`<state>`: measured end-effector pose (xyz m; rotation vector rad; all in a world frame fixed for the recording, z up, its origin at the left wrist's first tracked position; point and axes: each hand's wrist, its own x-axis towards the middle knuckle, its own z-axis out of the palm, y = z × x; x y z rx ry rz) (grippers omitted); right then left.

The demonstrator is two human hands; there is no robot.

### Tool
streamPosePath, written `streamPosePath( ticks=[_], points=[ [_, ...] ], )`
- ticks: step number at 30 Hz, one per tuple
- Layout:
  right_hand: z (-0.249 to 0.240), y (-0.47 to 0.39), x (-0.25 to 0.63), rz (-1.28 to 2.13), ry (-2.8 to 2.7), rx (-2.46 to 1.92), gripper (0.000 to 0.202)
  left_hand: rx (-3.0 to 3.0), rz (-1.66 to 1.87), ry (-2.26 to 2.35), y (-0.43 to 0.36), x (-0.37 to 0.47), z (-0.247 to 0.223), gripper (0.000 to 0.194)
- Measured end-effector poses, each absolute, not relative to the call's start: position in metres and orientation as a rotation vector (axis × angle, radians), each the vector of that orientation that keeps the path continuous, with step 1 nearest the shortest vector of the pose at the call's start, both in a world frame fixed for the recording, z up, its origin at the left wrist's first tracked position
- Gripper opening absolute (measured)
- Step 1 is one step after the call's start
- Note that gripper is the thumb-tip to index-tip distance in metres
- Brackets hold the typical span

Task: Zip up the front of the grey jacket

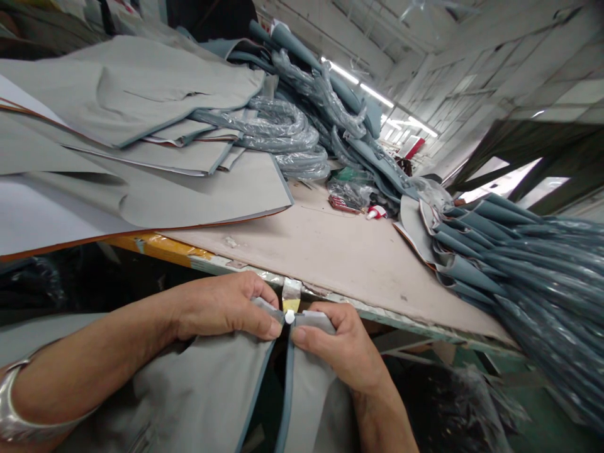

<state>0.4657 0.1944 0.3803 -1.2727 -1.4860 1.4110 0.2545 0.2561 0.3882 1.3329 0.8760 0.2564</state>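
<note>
Just in front of the table edge, my left hand [236,308] pinches the top corner of a grey fabric panel [202,390] with blue edging. Opposite it, my right hand [337,343] grips the corner of another grey fabric strip [311,396], also edged in blue. Between my two thumbs sits a small white round piece [289,316], where the two edges come close together. Below it the edges spread apart in a narrow V. Whether both parts belong to one cloth cannot be seen. A silver bracelet [19,409] is on my left wrist.
Large grey fabric pieces [202,195] are stacked on the table [302,233] at left. Plastic-wrapped blue-grey bundles [283,126] lie behind them, and more wrapped rolls [533,270] hang over the right side. A small red-and-white bottle [376,212] lies near the back.
</note>
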Motion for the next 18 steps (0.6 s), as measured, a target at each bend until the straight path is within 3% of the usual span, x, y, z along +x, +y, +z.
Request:
streamPosePath(
  ticks=[18],
  points=[
    [0.3823, 0.1991, 0.4666, 1.419, -1.472, -1.260, 0.033, 1.312, 0.322, 0.931, 0.2539, 0.2592, 0.3898, 0.036]
  ],
)
